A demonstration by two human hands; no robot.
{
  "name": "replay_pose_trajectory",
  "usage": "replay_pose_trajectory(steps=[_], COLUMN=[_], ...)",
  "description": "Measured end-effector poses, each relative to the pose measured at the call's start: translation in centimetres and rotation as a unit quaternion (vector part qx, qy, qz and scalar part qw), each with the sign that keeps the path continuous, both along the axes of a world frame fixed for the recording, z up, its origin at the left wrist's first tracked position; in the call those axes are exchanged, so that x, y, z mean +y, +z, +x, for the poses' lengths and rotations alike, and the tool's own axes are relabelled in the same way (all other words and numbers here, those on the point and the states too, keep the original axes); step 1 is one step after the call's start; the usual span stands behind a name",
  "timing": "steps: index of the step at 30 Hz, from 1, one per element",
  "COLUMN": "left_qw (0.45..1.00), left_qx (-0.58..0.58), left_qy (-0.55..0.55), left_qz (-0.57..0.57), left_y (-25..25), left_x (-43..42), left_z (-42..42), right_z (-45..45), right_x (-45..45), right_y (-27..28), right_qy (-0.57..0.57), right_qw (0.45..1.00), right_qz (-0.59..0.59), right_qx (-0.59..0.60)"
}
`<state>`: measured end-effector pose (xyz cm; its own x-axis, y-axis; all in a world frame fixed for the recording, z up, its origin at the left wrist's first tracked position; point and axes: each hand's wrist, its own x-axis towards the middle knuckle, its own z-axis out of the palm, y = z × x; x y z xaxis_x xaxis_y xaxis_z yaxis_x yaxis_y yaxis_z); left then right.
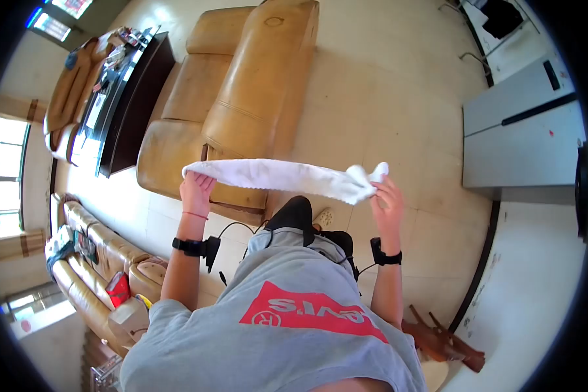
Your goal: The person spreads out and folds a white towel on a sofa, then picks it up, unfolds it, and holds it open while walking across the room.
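Observation:
A white towel, gathered into a long narrow strip, stretches between my two hands in front of my body. My left hand is closed on one end, with the fingers curled over the lower edge. At the other end, my right hand pinches the cloth, which is bunched and folded there. Both arms are held out, and the strip hangs nearly level, a little lower toward the right. Part of each grip is hidden by the fabric.
A tan leather sofa stands just ahead to the left. Beyond it are a dark coffee table with clutter and another couch. A grey refrigerator is at the right. A wooden chair is by the right wall.

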<state>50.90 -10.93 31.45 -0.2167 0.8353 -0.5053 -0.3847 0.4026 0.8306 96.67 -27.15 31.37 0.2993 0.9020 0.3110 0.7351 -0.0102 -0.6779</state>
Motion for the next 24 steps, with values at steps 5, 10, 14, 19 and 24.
replay_pose_trajectory(steps=[5, 10, 14, 19, 24], left_qw=[0.993, 0.976, 0.838, 0.665, 0.651], left_qx=[0.031, 0.192, 0.533, 0.703, 0.729], left_qy=[0.114, 0.092, -0.085, -0.246, -0.212], left_qz=[0.002, 0.048, 0.085, 0.044, -0.006], left_y=[-1.8, -6.3, -11.6, -22.2, -20.0], left_x=[1.4, 10.1, 19.7, 27.6, 28.2], left_z=[0.6, 3.4, 7.9, 13.1, 15.9], right_z=[2.1, 3.2, 5.7, 7.2, 9.0], right_x=[8.7, 17.1, 25.9, 33.7, 39.1], right_y=[-3.4, -6.4, -9.6, -12.1, -14.1], right_qy=[0.052, -0.008, -0.023, -0.033, -0.03], right_qw=[0.991, 0.942, 0.951, 0.98, 0.971], right_qz=[-0.002, -0.113, -0.076, -0.102, -0.177], right_qx=[0.123, 0.315, 0.298, 0.168, 0.159])
